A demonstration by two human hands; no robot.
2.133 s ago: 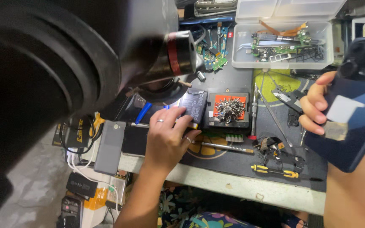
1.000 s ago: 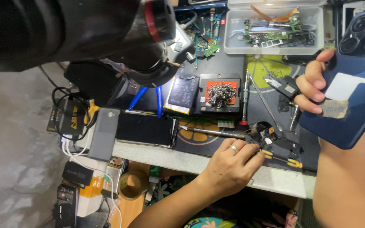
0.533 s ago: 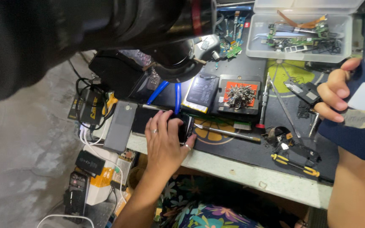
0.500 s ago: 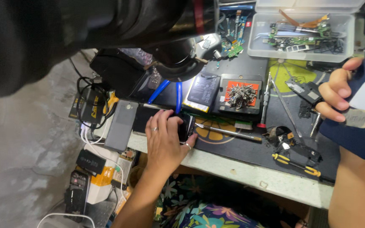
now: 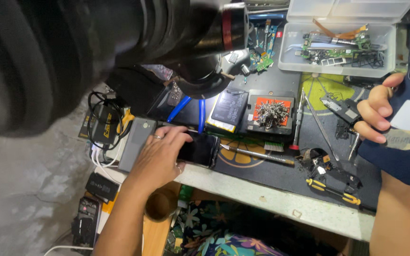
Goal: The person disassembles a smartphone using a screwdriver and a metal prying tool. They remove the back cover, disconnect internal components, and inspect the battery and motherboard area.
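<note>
Head view puts your left hand (image 5: pixel 160 159) low on the surface (image 5: pixel 271 196), fingers curled over the near end of a black phone (image 5: pixel 200 149) that lies flat at the front edge; your grip there looks loose, resting on it more than clamping. Just left of that grip lies a grey phone (image 5: pixel 136 142). To its right sit a phone battery (image 5: pixel 228 106), a tray of metal scraps (image 5: pixel 271 114) and a metal tool (image 5: pixel 257 154). Farther right, your right hand (image 5: pixel 376 116) grips a dark blue phone (image 5: pixel 406 132), fingers wrapped firmly round its edge, holding it off the surface.
</note>
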